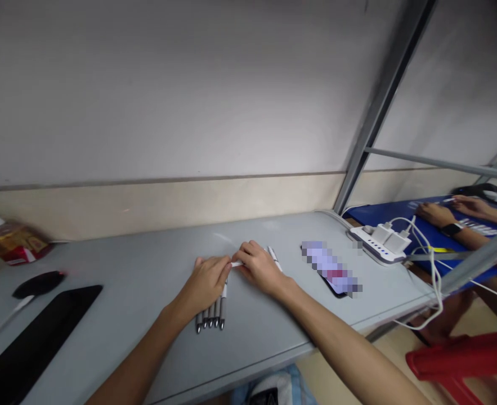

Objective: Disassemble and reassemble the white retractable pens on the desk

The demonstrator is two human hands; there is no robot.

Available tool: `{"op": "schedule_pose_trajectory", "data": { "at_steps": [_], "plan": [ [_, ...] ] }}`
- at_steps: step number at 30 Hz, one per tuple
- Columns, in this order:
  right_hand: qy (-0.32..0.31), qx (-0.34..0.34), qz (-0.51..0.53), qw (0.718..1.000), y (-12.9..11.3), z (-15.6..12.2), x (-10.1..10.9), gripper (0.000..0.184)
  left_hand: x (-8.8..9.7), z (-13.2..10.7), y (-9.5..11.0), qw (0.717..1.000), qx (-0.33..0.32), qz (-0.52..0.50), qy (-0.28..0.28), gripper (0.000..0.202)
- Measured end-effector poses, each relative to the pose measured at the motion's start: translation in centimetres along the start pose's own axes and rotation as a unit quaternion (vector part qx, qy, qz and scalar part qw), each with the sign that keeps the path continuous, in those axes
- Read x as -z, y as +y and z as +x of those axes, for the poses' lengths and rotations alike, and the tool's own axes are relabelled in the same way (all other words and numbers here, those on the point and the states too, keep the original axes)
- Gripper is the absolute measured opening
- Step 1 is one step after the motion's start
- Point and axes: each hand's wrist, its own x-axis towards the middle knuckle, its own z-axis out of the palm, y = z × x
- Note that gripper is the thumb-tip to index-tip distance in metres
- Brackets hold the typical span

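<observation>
Both hands meet near the middle of the frame, low on the grey desk (147, 264). The left hand (208, 281) and the right hand (260, 267) each have their fingers curled together, pinching opposite ends of a white pen (236, 263) that lies crosswise in the small gap between them, just above the desk top.

Under the left hand lies a row of pens (210, 318), side by side and touching. Their dark tips stick out from below the palm toward the lower edge of the frame. A loose pen (274, 257) lies just beyond the right hand's knuckles, angled toward the wall.

To the right of the hands a phone (332, 270) lies flat, and further right a white power strip (379, 246) sits near the desk's end with chargers plugged in. On the left are a black mouse (37, 283) and a black pad (37, 337). In the upper right, another person's hands (438, 214) rest on a blue surface (383, 216).
</observation>
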Motion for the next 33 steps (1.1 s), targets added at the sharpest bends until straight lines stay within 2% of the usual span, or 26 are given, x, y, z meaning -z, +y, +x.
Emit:
{"op": "schedule_pose_trajectory", "data": {
  "at_steps": [5, 10, 14, 17, 20, 23, 26, 29, 33],
  "plan": [
    [0.002, -0.012, -0.001, 1.000, -0.1, 0.0, 0.1, 0.014, 0.0, 0.0, 0.0, 1.000, -0.002, 0.001, 0.012, 0.029],
    [-0.033, -0.045, 0.009, 0.998, 0.1, -0.2, 1.3, 0.034, 0.2, 0.0, -0.3, 0.999, -0.002, 0.023, 0.029, 0.027],
    [-0.071, -0.048, 0.032, 0.996, 0.6, -0.2, 1.8, 0.027, 0.3, 0.0, -0.5, 0.999, 0.001, 0.024, 0.023, 0.027],
    [-0.039, -0.038, 0.048, 0.997, 0.9, -0.3, 1.6, 0.017, 0.0, 0.1, -0.6, 1.000, 0.002, 0.020, 0.018, 0.029],
    [-0.016, -0.041, 0.051, 0.998, 1.1, -0.3, 1.3, 0.019, -0.3, 0.2, -0.5, 1.000, 0.004, 0.010, 0.017, 0.029],
    [-0.017, -0.026, 0.058, 0.998, 1.2, -0.4, 1.1, 0.025, -0.2, 0.2, -0.3, 1.000, 0.004, 0.008, 0.022, 0.029],
    [-0.026, -0.017, 0.052, 0.998, 1.2, -0.4, 1.0, 0.022, -0.1, 0.2, -0.2, 1.000, 0.005, 0.011, 0.021, 0.029],
    [-0.015, -0.032, 0.047, 0.998, 1.2, -0.4, 0.8, 0.018, -0.1, 0.2, -0.4, 1.000, 0.010, 0.015, 0.019, 0.030],
    [0.015, -0.057, 0.044, 0.997, 1.5, -0.3, 0.4, 0.023, -0.3, 0.4, -0.8, 1.000, 0.015, 0.004, 0.026, 0.029]
  ]
}}
